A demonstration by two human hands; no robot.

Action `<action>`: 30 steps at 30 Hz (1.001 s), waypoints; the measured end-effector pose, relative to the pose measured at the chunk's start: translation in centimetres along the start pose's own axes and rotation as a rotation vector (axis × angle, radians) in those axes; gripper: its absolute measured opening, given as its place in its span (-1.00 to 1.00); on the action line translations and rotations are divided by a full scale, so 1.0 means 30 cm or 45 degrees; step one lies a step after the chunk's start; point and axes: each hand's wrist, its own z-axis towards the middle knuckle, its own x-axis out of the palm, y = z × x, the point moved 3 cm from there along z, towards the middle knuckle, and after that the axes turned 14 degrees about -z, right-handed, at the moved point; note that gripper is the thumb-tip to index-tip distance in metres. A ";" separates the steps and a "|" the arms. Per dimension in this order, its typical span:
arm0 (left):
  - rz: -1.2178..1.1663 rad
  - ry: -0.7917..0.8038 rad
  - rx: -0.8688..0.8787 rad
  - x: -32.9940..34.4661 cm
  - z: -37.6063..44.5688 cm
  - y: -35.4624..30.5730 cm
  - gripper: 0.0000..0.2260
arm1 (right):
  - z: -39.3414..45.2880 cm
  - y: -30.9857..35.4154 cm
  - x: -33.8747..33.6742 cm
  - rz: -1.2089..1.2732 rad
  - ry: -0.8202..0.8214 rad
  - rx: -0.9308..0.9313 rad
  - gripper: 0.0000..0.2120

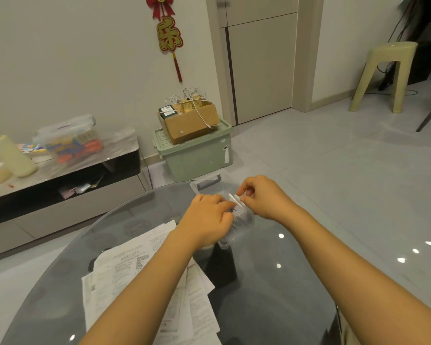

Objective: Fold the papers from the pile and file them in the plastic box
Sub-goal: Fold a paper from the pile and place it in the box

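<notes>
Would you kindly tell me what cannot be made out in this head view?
- Papers already in the box: their count, hidden by the left hand and clear walls.
- Right hand: its grip on the folded paper is too small to judge.
- Pile: print too small; partly under the left forearm.

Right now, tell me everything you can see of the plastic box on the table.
The plastic box is small, clear and rectangular, and it looks thin-walled. It stands open on the dark glass table, near the far edge, with a grey handle or latch at its far end. Folded papers stand on edge inside. The left hand rests over its near side and covers part of it; the right hand pinches a folded paper above it. The paper pile lies apart, nearer the person.
</notes>
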 end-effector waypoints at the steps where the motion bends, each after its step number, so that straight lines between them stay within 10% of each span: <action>1: -0.006 0.013 -0.010 0.004 -0.004 0.003 -0.42 | -0.001 0.000 0.007 0.000 0.014 -0.003 -0.86; 16: -0.259 -0.255 -0.223 -0.068 -0.336 -0.003 -0.64 | -0.170 0.188 0.025 -0.077 -0.031 -0.302 -0.84; 30: -0.355 0.126 -0.662 0.093 -0.723 0.161 -0.28 | -0.371 0.318 0.253 -0.264 0.432 -0.705 -0.59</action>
